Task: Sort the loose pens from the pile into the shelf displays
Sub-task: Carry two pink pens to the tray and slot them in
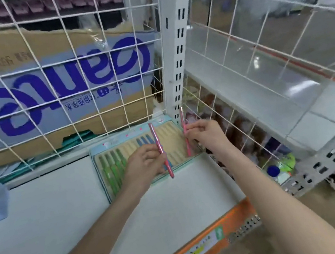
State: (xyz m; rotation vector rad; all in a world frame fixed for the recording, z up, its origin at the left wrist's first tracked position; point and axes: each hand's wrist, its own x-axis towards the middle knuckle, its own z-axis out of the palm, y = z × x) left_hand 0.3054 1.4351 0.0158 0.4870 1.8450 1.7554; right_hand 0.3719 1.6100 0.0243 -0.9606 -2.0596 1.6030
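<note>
The orange shelf edge [205,235] with its price label [202,249] lies nearest the camera, and the white shelf [45,226] extends back from it. Both forearms reach forward over this shelf.

The left hand [146,162] hovers over the front part of the pen display tray [107,146]. Its grip is narrow, the fingers curled round a pink pen [160,148] that stands tilted, lower tip toward the tray's front edge and upper end leaning away.

The right hand [204,132] is at the tray's right side, near the wire side panel [222,112]. Its grip pinches a second pink pen [185,132], held nearly upright with the lower end at the tray's right slots.

The tray sits at the shelf's back right corner. Green pens [112,165] fill the left slots; blue pens [143,141] lie near the middle, partly hidden by the left hand. The remaining slots are beige.

Behind the tray, a white wire grid [51,69] stands upright, with a cardboard box [60,83] printed in blue beyond it. A slotted white upright post [179,46] rises at the corner.
</note>
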